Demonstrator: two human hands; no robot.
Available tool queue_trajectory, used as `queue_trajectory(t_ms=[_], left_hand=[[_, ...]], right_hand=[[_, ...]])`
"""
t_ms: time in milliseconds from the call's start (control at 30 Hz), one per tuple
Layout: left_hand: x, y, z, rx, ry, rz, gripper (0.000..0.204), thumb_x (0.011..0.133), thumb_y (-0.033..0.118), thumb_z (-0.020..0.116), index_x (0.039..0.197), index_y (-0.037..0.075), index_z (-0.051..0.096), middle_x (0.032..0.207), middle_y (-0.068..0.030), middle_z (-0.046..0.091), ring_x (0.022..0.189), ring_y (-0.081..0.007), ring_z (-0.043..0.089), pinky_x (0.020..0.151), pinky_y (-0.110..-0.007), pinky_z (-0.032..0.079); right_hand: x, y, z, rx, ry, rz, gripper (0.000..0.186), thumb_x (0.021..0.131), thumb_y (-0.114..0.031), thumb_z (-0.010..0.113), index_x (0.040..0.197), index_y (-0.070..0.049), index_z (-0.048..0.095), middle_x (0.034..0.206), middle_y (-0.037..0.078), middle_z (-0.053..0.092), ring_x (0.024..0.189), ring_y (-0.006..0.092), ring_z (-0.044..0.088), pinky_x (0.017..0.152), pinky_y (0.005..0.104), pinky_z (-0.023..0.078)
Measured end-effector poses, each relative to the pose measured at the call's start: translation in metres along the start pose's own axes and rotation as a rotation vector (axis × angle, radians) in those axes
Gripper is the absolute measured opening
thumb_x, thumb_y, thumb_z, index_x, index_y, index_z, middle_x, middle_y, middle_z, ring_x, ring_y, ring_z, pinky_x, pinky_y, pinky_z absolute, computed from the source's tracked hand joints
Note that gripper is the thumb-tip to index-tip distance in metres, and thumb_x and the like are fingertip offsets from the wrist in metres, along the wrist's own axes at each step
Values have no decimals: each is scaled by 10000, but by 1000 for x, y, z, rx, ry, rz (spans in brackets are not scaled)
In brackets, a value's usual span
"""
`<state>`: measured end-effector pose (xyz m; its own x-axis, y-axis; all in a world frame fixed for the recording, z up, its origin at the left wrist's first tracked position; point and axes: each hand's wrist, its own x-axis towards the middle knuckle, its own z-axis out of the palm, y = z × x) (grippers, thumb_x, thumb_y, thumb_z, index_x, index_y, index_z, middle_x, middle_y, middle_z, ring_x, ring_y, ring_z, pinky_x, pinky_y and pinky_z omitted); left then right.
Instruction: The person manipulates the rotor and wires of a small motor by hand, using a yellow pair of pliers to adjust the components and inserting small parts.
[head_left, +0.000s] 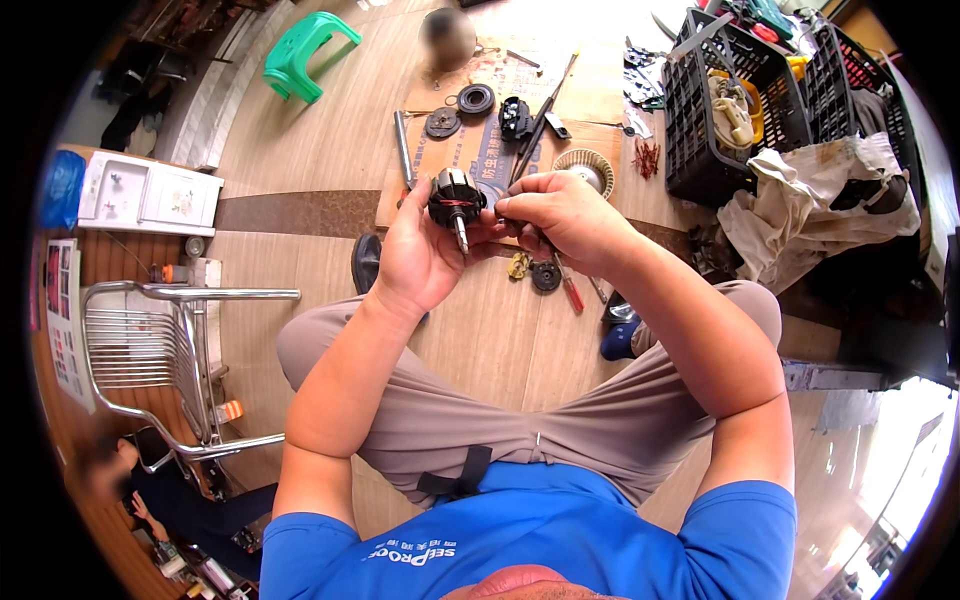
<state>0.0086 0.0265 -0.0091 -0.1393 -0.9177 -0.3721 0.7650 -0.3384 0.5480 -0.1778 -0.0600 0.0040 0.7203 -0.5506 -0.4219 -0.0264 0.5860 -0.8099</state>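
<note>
My left hand [412,262] is closed around a dark motor rotor [455,192] with reddish wire and a pale metal shaft pointing toward me. Beside it, my right hand [575,220] is closed in a pinch next to the rotor's right side. Whatever its fingertips grip is too small to make out. Beyond my hands, printed cardboard [470,155] carries a black ring-shaped part [476,99], a round metal plate [443,123], a black housing piece [515,119] and a white finned fan wheel [585,172]. A red-handled screwdriver [573,293] lies on the floor nearer my knees.
Black plastic crates [735,110] with tools stand at the right, with a dirty cloth [810,205] beside them. At the left are a metal chair [150,340] and a green stool [305,55]. A seated person [190,515] is at the lower left.
</note>
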Motion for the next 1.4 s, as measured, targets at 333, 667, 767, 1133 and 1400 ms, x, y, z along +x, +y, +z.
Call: queue_trajectory(t_ms=[333, 667, 767, 1133, 1400], left_hand=[[-3, -1, 7, 48, 22, -11, 573, 1014, 481, 284, 1120, 11, 594, 973, -177, 686, 888, -297, 659, 780, -390, 496], [-4, -2, 10, 99, 34, 9, 514, 1016, 454, 309, 1119, 38, 594, 958, -161, 687, 878, -290, 658, 765, -387, 510], [-4, 0, 9, 122, 32, 18, 486, 1020, 435, 318, 1122, 45, 589, 961, -148, 681, 883, -277, 656, 774, -390, 519], [-5, -3, 4, 144, -1, 71, 398, 1024, 377, 380, 1149, 57, 582, 1035, -117, 668, 943, -242, 647, 838, -397, 527], [-9, -3, 10, 258, -20, 111, 408, 1026, 365, 387, 1152, 28, 578, 1006, -123, 677, 894, -225, 668, 828, -387, 543]], right_hand=[[-2, 1, 5, 91, -61, 28, 217, 959, -188, 589, 859, 3, 612, 690, 36, 583, 489, 67, 490, 428, 208, 365], [3, 7, 2, -16, -79, 7, 236, 971, -215, 580, 866, -5, 608, 713, 42, 608, 515, 64, 497, 443, 202, 371], [1, 5, 4, 11, -77, 2, 244, 972, -227, 579, 869, -8, 608, 722, 44, 617, 520, 64, 508, 443, 202, 377], [3, 10, 5, -5, -51, -1, 305, 948, -283, 614, 888, 14, 653, 710, 47, 619, 528, 85, 528, 442, 235, 402], [1, 7, 4, 14, -54, 53, 333, 929, -330, 637, 850, -6, 633, 669, 7, 575, 515, 78, 522, 433, 232, 397]])
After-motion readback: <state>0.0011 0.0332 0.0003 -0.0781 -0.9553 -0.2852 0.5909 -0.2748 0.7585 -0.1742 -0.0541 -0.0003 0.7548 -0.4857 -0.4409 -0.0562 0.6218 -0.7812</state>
